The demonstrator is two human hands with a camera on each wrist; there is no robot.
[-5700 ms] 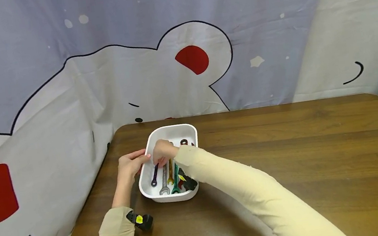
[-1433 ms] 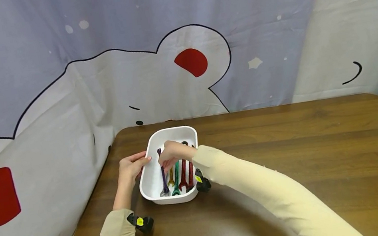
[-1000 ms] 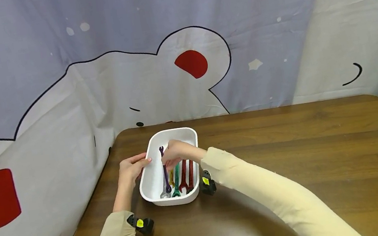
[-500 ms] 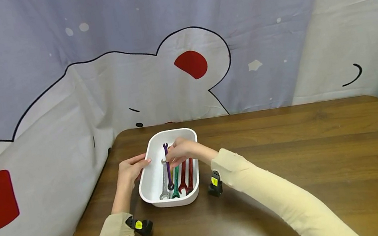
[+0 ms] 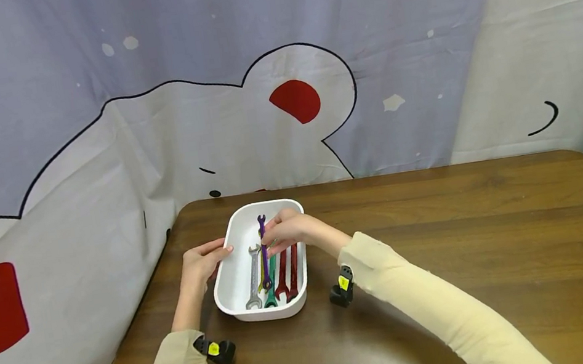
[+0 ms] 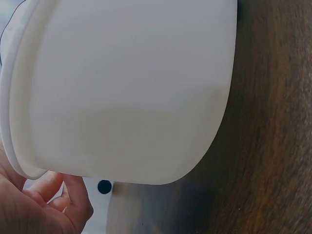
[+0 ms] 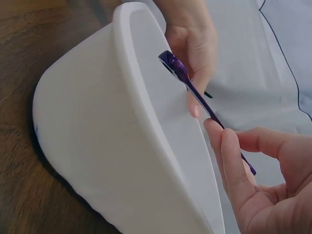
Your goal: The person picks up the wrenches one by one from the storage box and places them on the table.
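Note:
A white tray (image 5: 230, 287) stands on the table, and my left hand (image 5: 203, 261) grips its left rim. In the left wrist view that hand's curled fingers (image 6: 78, 202) sit under the lip. My right hand (image 5: 289, 229) pinches a purple wrench (image 5: 267, 266) above the tray; the right wrist view shows the wrench (image 7: 178, 68) raised over the rim, between thumb and fingers. Inside the tray lie a silver wrench (image 5: 254, 280), a yellow wrench (image 5: 261, 273), a green wrench (image 5: 272, 284) and two red wrenches (image 5: 283, 276), partly covered by the right hand.
The brown wooden table (image 5: 444, 235) stretches away to the right of the tray. A patterned curtain (image 5: 150, 133) hangs behind the table and along its left side. A small black camera sits on each wrist.
My right hand has lifted the purple wrench from the tray's left side and carried it rightward, past the silver wrench. My left hand has stayed on the rim.

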